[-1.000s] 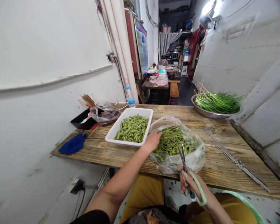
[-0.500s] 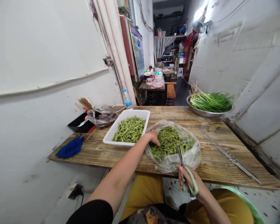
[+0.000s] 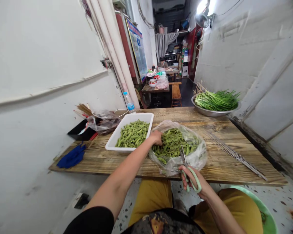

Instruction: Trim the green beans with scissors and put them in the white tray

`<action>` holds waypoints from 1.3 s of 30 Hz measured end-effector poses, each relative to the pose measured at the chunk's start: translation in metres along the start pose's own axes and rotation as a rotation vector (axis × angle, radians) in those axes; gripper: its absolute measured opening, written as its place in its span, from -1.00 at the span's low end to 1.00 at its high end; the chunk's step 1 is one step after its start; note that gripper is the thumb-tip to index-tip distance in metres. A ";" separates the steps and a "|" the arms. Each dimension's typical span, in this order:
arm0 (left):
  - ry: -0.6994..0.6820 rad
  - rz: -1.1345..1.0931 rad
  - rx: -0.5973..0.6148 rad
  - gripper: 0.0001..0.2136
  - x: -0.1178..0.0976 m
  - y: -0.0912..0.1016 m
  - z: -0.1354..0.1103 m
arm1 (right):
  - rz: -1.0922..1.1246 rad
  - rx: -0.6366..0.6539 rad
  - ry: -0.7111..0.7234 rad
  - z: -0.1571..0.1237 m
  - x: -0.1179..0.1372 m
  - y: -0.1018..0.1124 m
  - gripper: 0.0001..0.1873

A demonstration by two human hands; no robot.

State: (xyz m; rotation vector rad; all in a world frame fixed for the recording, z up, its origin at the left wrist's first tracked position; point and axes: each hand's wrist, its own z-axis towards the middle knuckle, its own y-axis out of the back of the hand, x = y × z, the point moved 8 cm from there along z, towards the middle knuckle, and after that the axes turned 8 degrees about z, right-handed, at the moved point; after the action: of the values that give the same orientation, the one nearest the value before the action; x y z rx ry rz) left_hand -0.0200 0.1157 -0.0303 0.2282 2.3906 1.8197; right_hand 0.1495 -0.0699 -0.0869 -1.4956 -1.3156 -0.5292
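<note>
My left hand [image 3: 157, 137] is at the left side of a clear plastic bag [image 3: 196, 159], its fingers curled down at the edamame pods [image 3: 174, 143] inside; what the fingertips hold is hidden. My right hand [image 3: 194, 178] grips a pair of scissors [image 3: 190, 180] by its pale green handles. The blades point up and away from me, over the near edge of the pods, and look nearly closed. Left of the bag stands a white plastic tub [image 3: 110, 145] with more edamame pods [image 3: 134, 134] in it.
Thin metal skewers [image 3: 236, 156] lie on the wooden table [image 3: 129, 165] at right, below a metal bowl of skewered green stalks [image 3: 216, 100]. At left are a blue cloth [image 3: 71, 156], a black box [image 3: 81, 130] and a water bottle [image 3: 129, 103]. A person [image 3: 162, 63] sits far back.
My left hand has drawn back slightly to the left, and its fingers have curled in from a spread reach over the pods. The camera view has shifted slightly; the scissors stay in my right hand.
</note>
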 end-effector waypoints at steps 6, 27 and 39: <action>-0.110 -0.038 -0.139 -0.57 -0.019 0.050 -0.008 | 0.033 -0.010 -0.012 0.000 0.000 0.001 -0.54; -0.482 0.171 -0.376 -0.47 -0.090 0.007 -0.060 | 0.118 -0.204 0.181 -0.025 0.023 0.038 -0.51; -0.451 0.052 -0.376 -0.76 -0.151 0.028 -0.048 | 0.076 -0.216 0.202 -0.041 0.025 0.035 -0.52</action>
State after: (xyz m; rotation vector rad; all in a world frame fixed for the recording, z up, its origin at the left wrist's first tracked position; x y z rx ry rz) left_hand 0.1197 0.0476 0.0113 0.5883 1.7271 1.9426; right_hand 0.2006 -0.0904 -0.0643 -1.6145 -1.0662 -0.7715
